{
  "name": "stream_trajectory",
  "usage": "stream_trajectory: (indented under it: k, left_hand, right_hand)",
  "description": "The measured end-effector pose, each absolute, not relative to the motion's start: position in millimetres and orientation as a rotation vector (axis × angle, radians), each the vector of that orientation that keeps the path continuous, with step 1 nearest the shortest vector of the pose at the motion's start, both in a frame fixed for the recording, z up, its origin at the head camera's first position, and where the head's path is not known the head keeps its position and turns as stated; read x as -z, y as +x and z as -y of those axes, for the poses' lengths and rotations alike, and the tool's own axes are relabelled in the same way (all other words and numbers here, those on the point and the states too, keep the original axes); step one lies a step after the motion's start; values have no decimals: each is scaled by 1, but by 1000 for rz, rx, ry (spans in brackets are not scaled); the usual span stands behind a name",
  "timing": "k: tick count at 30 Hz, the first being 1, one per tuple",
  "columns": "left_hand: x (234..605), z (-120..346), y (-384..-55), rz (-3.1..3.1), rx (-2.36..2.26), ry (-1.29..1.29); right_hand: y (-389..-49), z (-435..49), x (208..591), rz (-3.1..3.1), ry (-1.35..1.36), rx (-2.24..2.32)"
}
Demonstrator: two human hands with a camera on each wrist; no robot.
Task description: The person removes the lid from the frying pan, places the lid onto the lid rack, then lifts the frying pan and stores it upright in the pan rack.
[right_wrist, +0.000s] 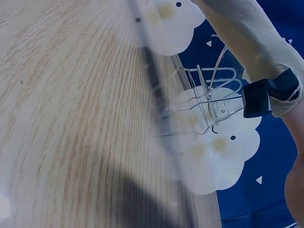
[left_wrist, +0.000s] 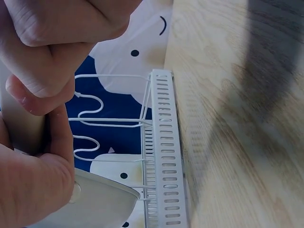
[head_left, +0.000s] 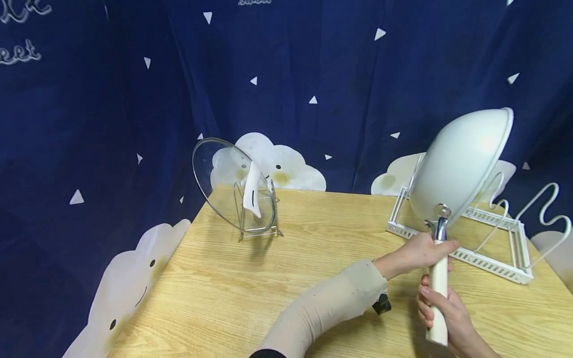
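Observation:
A white wok (head_left: 461, 154) is tilted up on its side over the white pot rack (head_left: 488, 258), its rounded outside towards me. Its cream handle (head_left: 438, 323) points down towards me. My left hand (head_left: 418, 253) grips the handle's upper part, just below the metal joint. Lower down, my right hand (head_left: 447, 311) wraps its fingers round the same handle. In the left wrist view, fingers (left_wrist: 47, 61) curl round the handle, with the wok's rim (left_wrist: 109, 190) beside the slotted rack. Whether the wok touches the rack cannot be told.
To the left, a glass lid (head_left: 215, 179) with a white handle (head_left: 252, 191) leans in a small wire stand (head_left: 259, 231). Wavy white wire dividers (head_left: 543, 214) rise from the rack's right part. A dark blue curtain (head_left: 286, 59) hangs behind the wooden table (head_left: 215, 298).

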State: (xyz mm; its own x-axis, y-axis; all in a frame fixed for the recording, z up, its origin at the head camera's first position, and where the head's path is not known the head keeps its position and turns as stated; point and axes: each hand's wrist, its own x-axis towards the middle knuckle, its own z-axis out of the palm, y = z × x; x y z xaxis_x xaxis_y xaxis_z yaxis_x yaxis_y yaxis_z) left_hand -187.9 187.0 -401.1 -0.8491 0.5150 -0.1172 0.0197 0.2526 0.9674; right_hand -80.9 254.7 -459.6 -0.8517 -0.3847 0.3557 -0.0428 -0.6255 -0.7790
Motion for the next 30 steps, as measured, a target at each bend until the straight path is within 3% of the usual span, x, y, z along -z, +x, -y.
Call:
stream_trajectory:
  k: [30]
  left_hand:
    - [415, -190, -193, -2112, -1644, 385]
  right_hand:
    - [-90, -257, 474, -1037, -771, 2598]
